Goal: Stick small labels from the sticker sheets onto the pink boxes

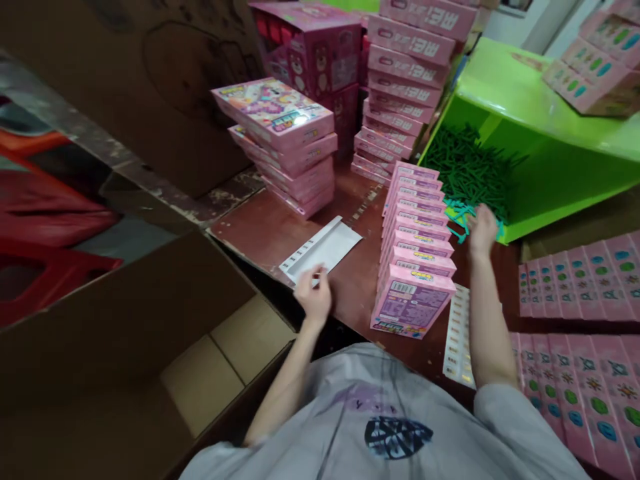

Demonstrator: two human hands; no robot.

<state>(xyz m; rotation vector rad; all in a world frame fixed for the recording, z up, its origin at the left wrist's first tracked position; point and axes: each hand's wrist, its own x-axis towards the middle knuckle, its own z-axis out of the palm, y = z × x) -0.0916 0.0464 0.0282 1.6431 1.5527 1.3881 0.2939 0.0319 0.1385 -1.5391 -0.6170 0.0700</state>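
My left hand (314,293) is over the near end of a white sticker sheet (327,250), its fingers curled together; what they hold, if anything, is too small to name. My right hand (483,230) reaches to the teal pieces (459,217) at the mouth of a green bin (545,153); its fingertips are blurred. Dark green sticks (470,167) lie heaped inside the bin. Between my hands a row of pink boxes (415,300) stands on the red-brown table (350,287). Beside my right forearm lies another sheet with small gold marks (457,333).
Stacked pink boxes (300,153) stand at the back left, with a taller stack (405,73) behind the row. More pink boxes (575,380) fill the right side. An open cardboard carton (200,387) is at the lower left, below the table edge.
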